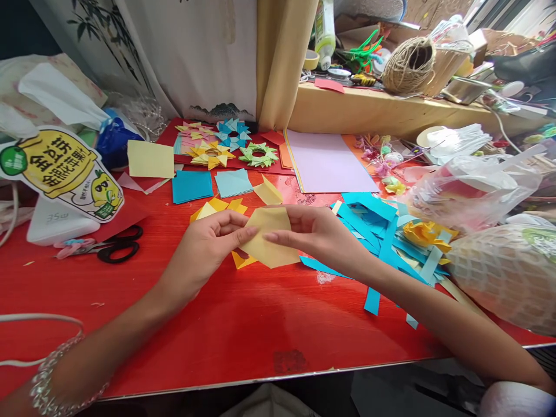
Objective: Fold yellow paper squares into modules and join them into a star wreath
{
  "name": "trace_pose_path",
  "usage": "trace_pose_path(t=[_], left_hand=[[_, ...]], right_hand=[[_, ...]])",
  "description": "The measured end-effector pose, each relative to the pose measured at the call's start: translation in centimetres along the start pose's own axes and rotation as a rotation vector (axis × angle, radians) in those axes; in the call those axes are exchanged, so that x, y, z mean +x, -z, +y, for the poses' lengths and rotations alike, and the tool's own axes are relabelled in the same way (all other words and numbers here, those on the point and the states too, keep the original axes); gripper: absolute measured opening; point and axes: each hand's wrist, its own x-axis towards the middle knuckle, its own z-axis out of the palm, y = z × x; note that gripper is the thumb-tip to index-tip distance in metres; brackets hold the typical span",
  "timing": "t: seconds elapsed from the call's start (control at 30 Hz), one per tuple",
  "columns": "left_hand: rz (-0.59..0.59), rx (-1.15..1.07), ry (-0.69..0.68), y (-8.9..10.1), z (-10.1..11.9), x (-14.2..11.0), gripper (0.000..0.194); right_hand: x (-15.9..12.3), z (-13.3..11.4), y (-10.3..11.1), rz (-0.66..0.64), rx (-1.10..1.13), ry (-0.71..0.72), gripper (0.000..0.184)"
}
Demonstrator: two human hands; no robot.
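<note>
Between my two hands is a pale yellow sheet of folding paper [273, 246], held up above the table with its corners tucked in. My left hand [217, 234] pinches its left edge between thumb and fingers. The right edge is pinched the same way by my right hand [310, 229]. Orange-yellow folded pieces [244, 260] lie partly hidden behind the sheet and my left hand. Just beyond the sheet rests a folded pale yellow piece [268, 190]. Farther back are a blue paper stack [192, 186] and a light blue stack [233, 182].
Folded paper stars, one of them green [258, 154], sit at the back of the red table [226, 336]. Blue paper strips [369, 223] are heaped at right beside a netted bag [504, 278]. Black-handled scissors [118, 252] lie at left. Lilac sheets [330, 162] lie behind.
</note>
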Motion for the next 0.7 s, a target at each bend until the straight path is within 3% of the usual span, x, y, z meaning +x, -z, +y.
trace_pose_path(t=[0.2,0.4,0.47,0.57,0.7], left_hand=[[-0.021,-0.092,0.019,0.0,-0.3,-0.1,0.016],[-0.047,-0.145,0.068,0.0,-0.1,-0.2,0.014],[-0.054,-0.153,0.073,0.0,0.0,-0.2,0.014],[-0.059,-0.155,0.057,0.0,-0.1,-0.2,0.012],[-0.055,-0.15,0.05,0.0,-0.2,-0.2,0.014]], right_hand=[[-0.2,0.6,-0.4,0.216,-0.178,0.122,0.028],[-0.4,1.2,-0.9,0.325,-0.497,0.419,0.033],[-0.3,1.1,-0.9,0.324,-0.451,0.374,0.03],[-0.1,0.7,-0.5,0.25,-0.218,0.167,0.023],[0.0,0.2,-0.3,0.148,0.017,0.006,0.029]])
